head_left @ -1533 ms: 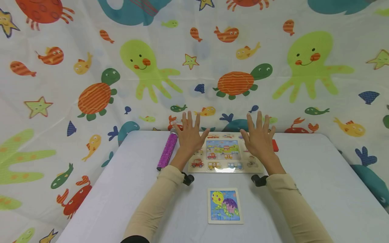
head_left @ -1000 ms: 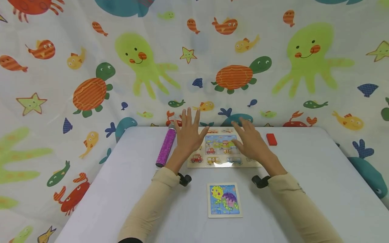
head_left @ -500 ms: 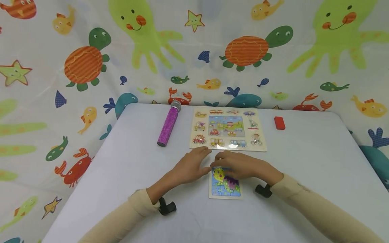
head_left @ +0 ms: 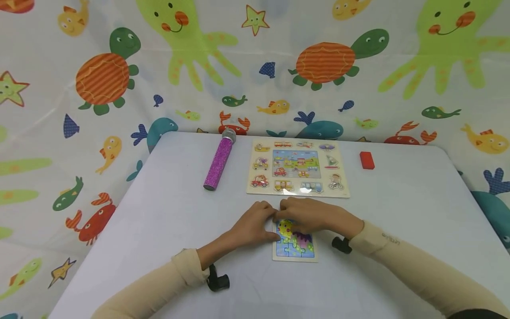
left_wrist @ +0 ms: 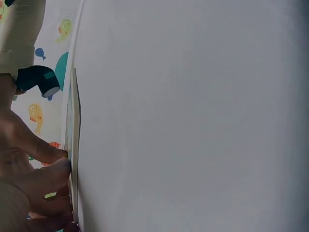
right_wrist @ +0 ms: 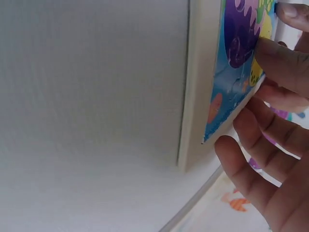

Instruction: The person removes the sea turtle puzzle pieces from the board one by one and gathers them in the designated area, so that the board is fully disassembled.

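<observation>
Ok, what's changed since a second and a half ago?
The left hand and right hand, raised with fingers spread earlier, have come down and back to the small turtle jigsaw; both now hold it, left at its left side, right at its top edge. The head view has tilted down. The jigsaw, vehicle puzzle board, purple glitter microphone and red block look unmoved.

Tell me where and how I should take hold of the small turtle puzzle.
Probably best by the left and right rims of its pale frame, coming in from both sides: the small turtle puzzle is a thin rectangle with straight parallel edges, and gripping there spares the pieces.
</observation>
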`<state>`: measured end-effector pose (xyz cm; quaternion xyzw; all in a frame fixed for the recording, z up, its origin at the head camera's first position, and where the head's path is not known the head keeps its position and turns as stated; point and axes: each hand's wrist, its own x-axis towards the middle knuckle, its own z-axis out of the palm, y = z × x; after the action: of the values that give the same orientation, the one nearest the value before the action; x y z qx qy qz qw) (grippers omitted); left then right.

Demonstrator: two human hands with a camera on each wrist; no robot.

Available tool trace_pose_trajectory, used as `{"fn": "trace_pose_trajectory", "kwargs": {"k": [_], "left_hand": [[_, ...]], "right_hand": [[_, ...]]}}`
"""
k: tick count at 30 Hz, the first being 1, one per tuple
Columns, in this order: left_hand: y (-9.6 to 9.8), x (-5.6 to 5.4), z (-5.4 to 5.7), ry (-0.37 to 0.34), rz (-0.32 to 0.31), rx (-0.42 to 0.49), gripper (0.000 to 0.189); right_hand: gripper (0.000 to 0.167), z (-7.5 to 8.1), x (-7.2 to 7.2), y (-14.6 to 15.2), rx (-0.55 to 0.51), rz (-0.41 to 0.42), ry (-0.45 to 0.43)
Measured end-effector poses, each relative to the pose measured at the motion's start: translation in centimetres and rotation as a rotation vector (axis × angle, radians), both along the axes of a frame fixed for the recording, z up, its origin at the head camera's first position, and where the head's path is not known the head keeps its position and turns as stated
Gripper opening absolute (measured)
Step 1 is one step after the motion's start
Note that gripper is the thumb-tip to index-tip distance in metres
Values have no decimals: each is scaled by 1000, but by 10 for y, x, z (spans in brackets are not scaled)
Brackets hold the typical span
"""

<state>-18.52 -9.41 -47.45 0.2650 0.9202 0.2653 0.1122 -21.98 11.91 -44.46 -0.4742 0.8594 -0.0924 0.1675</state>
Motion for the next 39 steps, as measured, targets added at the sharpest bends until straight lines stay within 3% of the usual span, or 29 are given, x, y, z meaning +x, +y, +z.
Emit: {"fn": "trace_pose_trajectory", "kwargs": {"k": [5, 12, 24, 31, 36, 39], "left_hand": [[0, -1, 0, 2, 14, 27, 60], [0, -1, -4, -30, 45, 87, 60], [-1, -1, -8, -75, 89, 161, 53], [-1, -3, -7, -80, 84, 159, 53], [0, -3, -6, -73, 83, 133, 56], [0, -4, -6, -67, 84, 116, 55]], "right_hand": [[41, 3, 0, -6, 47, 5, 22], [38, 9, 0, -20, 163, 169, 212], [57, 16, -6, -36, 251, 157, 139], [46, 11, -4, -27, 167, 98, 106], [27, -1, -2, -15, 18, 6, 53], [25, -8, -1, -10, -65, -53, -7]]}}
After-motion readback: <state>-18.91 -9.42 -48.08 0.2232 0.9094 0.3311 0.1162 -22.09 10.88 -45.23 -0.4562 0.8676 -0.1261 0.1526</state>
